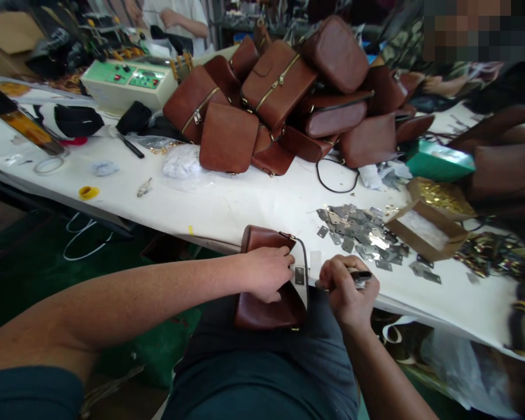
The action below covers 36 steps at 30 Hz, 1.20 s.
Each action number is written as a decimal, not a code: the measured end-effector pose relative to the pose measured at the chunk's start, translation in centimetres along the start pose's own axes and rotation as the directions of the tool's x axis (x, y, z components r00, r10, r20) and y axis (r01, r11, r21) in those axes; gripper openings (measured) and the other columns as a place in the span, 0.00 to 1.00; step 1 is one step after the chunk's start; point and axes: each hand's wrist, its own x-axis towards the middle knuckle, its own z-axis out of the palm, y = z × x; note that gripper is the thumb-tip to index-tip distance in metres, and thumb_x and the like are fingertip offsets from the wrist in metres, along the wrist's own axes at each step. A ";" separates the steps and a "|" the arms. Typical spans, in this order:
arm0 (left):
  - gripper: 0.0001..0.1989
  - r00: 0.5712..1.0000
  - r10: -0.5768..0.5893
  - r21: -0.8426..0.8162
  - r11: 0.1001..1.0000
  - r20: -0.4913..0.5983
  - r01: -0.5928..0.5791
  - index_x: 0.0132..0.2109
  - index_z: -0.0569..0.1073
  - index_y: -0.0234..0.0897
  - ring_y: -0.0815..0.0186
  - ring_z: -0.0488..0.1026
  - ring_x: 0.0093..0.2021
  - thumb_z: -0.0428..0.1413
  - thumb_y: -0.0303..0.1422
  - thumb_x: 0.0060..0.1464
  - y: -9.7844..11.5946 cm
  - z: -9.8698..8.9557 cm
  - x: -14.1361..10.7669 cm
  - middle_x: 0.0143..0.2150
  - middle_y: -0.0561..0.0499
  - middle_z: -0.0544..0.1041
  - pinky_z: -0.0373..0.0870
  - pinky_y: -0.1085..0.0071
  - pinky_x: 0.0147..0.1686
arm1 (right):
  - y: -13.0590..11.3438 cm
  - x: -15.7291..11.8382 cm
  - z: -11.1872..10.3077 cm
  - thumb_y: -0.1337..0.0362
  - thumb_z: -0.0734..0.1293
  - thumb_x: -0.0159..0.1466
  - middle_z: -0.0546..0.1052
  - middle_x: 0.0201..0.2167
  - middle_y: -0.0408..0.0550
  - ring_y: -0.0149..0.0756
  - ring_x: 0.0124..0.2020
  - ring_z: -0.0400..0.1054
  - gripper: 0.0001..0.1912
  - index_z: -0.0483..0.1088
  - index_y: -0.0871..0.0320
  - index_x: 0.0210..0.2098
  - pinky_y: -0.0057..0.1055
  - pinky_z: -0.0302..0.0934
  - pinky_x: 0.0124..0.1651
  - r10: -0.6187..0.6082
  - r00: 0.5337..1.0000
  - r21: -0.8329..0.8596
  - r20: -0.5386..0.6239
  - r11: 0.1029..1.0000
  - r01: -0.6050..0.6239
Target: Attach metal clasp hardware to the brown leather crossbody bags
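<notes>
A brown leather bag [269,315] rests on my lap against the table's front edge, its opening turned to the right. My left hand [266,274] lies over the bag with its fingers curled in at the opening, gripping the leather. A small grey metal plate [299,276] with holes shows on the pale lining inside the opening. Just right of the bag, my right hand [350,294] is closed around a slim tool with a dark end [360,274]; its kind is mostly hidden by the fingers.
Brown leather bags [280,81] are heaped at the back of the white table [262,198]. Loose metal plates [359,230] lie to the right, near an open cardboard box [429,230]. A green-topped machine [129,84] stands back left. Other people work across the table and at the right.
</notes>
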 end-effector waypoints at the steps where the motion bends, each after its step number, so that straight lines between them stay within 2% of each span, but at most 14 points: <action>1: 0.21 1.000 0.001 0.002 1.000 0.004 -0.001 0.51 0.79 0.32 0.49 0.69 0.51 0.61 0.42 0.55 0.0 0.0 0.0 0.51 0.38 0.77 0.70 0.57 0.48 | 0.7 -1.0 -0.7 0.43 0.66 0.66 0.66 0.19 0.40 0.36 0.21 0.61 0.21 0.61 0.51 0.27 0.33 0.60 0.26 0.041 0.996 -0.018 -0.084 0.999 -0.042; 3: 0.21 1.000 0.000 -0.012 1.000 0.012 0.000 0.51 0.79 0.33 0.49 0.69 0.51 0.61 0.42 0.55 0.0 0.0 0.0 0.52 0.39 0.77 0.70 0.58 0.48 | 2.3 -3.5 -1.3 0.44 0.71 0.62 0.67 0.18 0.40 0.35 0.19 0.60 0.21 0.66 0.52 0.28 0.33 0.57 0.23 0.176 0.969 -0.061 -0.174 0.980 -0.189; 7: 0.18 1.000 -0.026 -0.046 0.999 -0.005 0.026 0.49 0.78 0.34 0.51 0.69 0.52 0.61 0.40 0.56 0.1 0.2 0.1 0.53 0.42 0.77 0.69 0.60 0.46 | 5.5 -7.8 0.1 0.41 0.74 0.57 0.67 0.18 0.38 0.34 0.18 0.60 0.24 0.73 0.55 0.38 0.31 0.55 0.21 0.462 0.886 0.040 0.050 0.885 -0.464; 10: 0.16 0.996 -0.075 -0.024 0.997 -0.054 0.073 0.47 0.78 0.34 0.52 0.70 0.50 0.61 0.41 0.58 0.7 0.0 -0.5 0.49 0.43 0.80 0.68 0.61 0.42 | 5.6 -7.8 0.2 0.44 0.75 0.55 0.66 0.18 0.36 0.30 0.17 0.57 0.24 0.73 0.58 0.39 0.28 0.53 0.21 0.477 0.867 0.165 0.142 0.853 -0.496; 13: 0.13 0.981 -0.120 0.031 0.991 -0.155 0.126 0.41 0.79 0.35 0.53 0.71 0.46 0.60 0.42 0.62 2.0 -0.3 -2.1 0.40 0.44 0.80 0.65 0.60 0.40 | 3.4 -4.9 -2.6 0.50 0.76 0.55 0.71 0.20 0.40 0.30 0.19 0.61 0.20 0.75 0.59 0.36 0.27 0.54 0.23 0.432 0.835 0.095 0.340 0.868 -0.488; 17: 0.11 0.955 -0.086 0.056 0.993 -0.285 0.106 0.36 0.78 0.37 0.54 0.70 0.44 0.56 0.36 0.66 4.4 0.5 -3.6 0.35 0.47 0.78 0.63 0.57 0.40 | -0.4 1.5 -6.1 0.55 0.76 0.53 0.72 0.21 0.40 0.30 0.20 0.62 0.15 0.76 0.60 0.33 0.28 0.55 0.24 0.421 0.693 -0.177 0.586 0.900 -0.397; 20: 0.12 0.927 -0.091 0.009 0.995 -0.363 0.102 0.36 0.79 0.37 0.53 0.69 0.49 0.57 0.37 0.66 5.6 2.3 -3.4 0.40 0.45 0.78 0.64 0.54 0.46 | -2.0 6.1 -5.6 0.60 0.74 0.50 0.75 0.24 0.42 0.32 0.25 0.65 0.10 0.78 0.59 0.29 0.29 0.59 0.29 0.387 0.637 -0.339 0.667 0.919 -0.204; 22: 0.12 0.891 -0.188 -0.091 0.982 -0.412 0.165 0.37 0.80 0.37 0.52 0.68 0.52 0.58 0.38 0.65 5.7 4.0 -2.9 0.46 0.43 0.77 0.65 0.53 0.49 | -2.1 8.4 -4.3 0.60 0.72 0.49 0.75 0.24 0.41 0.34 0.27 0.66 0.09 0.78 0.59 0.28 0.29 0.59 0.31 0.390 0.615 -0.435 0.685 0.896 -0.083; 24: 0.11 0.825 -0.325 -0.251 0.940 -0.463 0.230 0.40 0.82 0.37 0.52 0.68 0.53 0.58 0.39 0.65 5.7 5.7 -2.6 0.50 0.42 0.76 0.67 0.54 0.52 | -1.8 10.1 -3.2 0.59 0.71 0.50 0.75 0.24 0.41 0.34 0.27 0.66 0.09 0.77 0.58 0.26 0.29 0.58 0.31 0.392 0.618 -0.505 0.682 0.863 0.010; 28: 0.15 0.650 -0.561 -0.620 0.766 -0.513 0.171 0.51 0.83 0.41 0.52 0.68 0.59 0.59 0.42 0.64 6.4 8.5 -2.4 0.57 0.41 0.73 0.67 0.55 0.60 | -1.2 11.7 -2.5 0.58 0.70 0.51 0.74 0.24 0.39 0.35 0.28 0.66 0.09 0.76 0.57 0.27 0.29 0.57 0.31 0.398 0.575 -0.548 0.715 0.830 0.106; 30: 0.15 0.548 -0.710 -0.810 0.579 -0.442 0.097 0.50 0.83 0.41 0.55 0.70 0.59 0.56 0.42 0.67 7.0 9.5 -2.2 0.56 0.42 0.72 0.67 0.58 0.60 | -1.3 11.9 -2.5 0.59 0.70 0.51 0.75 0.24 0.39 0.35 0.28 0.66 0.09 0.77 0.56 0.30 0.29 0.57 0.31 0.419 0.510 -0.554 0.751 0.820 0.141; 32: 0.13 0.463 -0.836 -0.935 0.353 -0.294 0.044 0.46 0.82 0.39 0.59 0.73 0.55 0.56 0.41 0.66 7.3 10.3 -2.0 0.53 0.43 0.74 0.70 0.62 0.56 | -1.4 11.9 -2.4 0.60 0.70 0.52 0.75 0.25 0.40 0.35 0.28 0.66 0.09 0.78 0.56 0.31 0.30 0.57 0.30 0.435 0.456 -0.562 0.777 0.805 0.190; 34: 0.13 0.434 -0.894 -0.988 0.144 -0.108 0.051 0.48 0.79 0.37 0.60 0.75 0.51 0.61 0.39 0.61 7.0 10.9 -1.6 0.50 0.44 0.77 0.71 0.65 0.53 | -1.5 12.0 -2.0 0.60 0.69 0.53 0.75 0.25 0.40 0.35 0.28 0.66 0.08 0.78 0.56 0.30 0.30 0.56 0.30 0.436 0.438 -0.566 0.786 0.793 0.226; 36: 0.20 0.488 -0.867 -0.993 -0.067 0.104 0.094 0.52 0.77 0.34 0.61 0.75 0.47 0.65 0.40 0.55 6.1 11.4 -1.1 0.47 0.45 0.79 0.71 0.67 0.48 | -1.5 12.1 -1.5 0.60 0.69 0.53 0.74 0.24 0.40 0.35 0.28 0.65 0.07 0.77 0.56 0.29 0.30 0.56 0.31 0.435 0.434 -0.566 0.789 0.789 0.239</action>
